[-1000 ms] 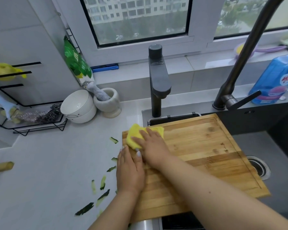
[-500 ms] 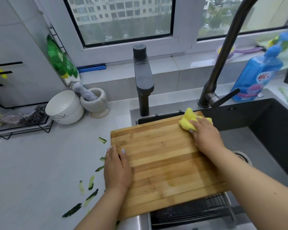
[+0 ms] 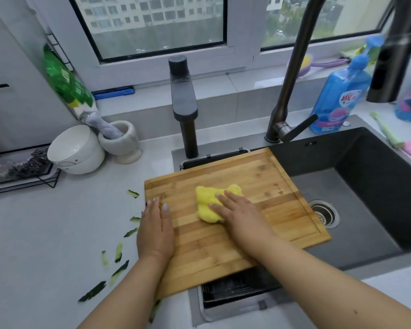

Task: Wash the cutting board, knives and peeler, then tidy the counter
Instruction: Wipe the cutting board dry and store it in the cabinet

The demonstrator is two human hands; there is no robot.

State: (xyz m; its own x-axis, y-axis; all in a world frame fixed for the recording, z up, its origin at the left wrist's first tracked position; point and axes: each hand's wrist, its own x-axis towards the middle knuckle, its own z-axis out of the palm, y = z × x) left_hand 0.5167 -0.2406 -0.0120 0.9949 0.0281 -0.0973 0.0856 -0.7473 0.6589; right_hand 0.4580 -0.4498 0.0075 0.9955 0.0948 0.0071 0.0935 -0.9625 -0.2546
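Kitchen, pale grey counter (image 3: 45, 233) under a window, dark sink (image 3: 377, 186) set into it on the right. Wooden cutting board (image 3: 282, 210) bridges counter edge and sink, its right half hanging over the basin near the drain (image 3: 324, 213), its near corner over a dark rack.

Left hand (image 3: 156, 233) lies flat on the board's left edge, fingers straight, pressing, not curled round anything. Right hand (image 3: 237, 216) presses a yellow cloth (image 3: 208, 205) onto mid-board, fingers laid out over it, no pinch visible.

Tall tap (image 3: 292, 74) behind the sink, blue detergent bottle (image 3: 337, 96) beside it. Green peel scraps (image 3: 118, 254) scattered on the counter left of the board.

Knives, peeler: not visible here.

Step, by my read: scrubbing the board face. To do it well:
- keep left palm loading the counter side, since the overhang could tip
- stroke along the grain, overlapping passes, out to the rim groove
- cover the corners, then flip
- no water seen running; rinse over the basin after

Scraps get cleared at tidy-up.
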